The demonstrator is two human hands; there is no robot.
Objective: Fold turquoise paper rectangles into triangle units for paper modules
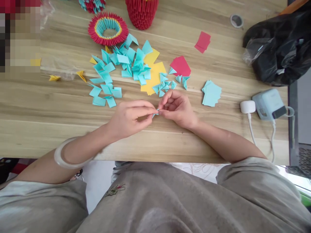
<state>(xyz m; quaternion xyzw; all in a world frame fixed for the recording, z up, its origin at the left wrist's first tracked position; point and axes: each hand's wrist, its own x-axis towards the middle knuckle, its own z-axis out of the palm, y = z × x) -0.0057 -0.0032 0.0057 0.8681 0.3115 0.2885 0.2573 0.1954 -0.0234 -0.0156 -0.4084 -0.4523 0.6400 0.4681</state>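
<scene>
My left hand [132,116] and my right hand [178,108] meet near the table's front edge. Between their fingertips they pinch a small folded piece of blue paper [155,114], mostly hidden by the fingers. Just beyond my right hand lie several small blue folded triangles [164,84], partly on sheets of yellow paper [155,76]. To the left of these is a loose heap of blue paper pieces folded in half [136,66]. A stack of flat blue paper slips [211,94] lies to the right of my right hand.
A red, yellow and blue folded-paper ring [108,29] and a red folded-paper vessel [142,13] stand at the back. Red paper slips [180,65] lie mid-table. At right are a tape roll [236,21], a black plastic bag [279,48] and a charger [268,103] with white cables.
</scene>
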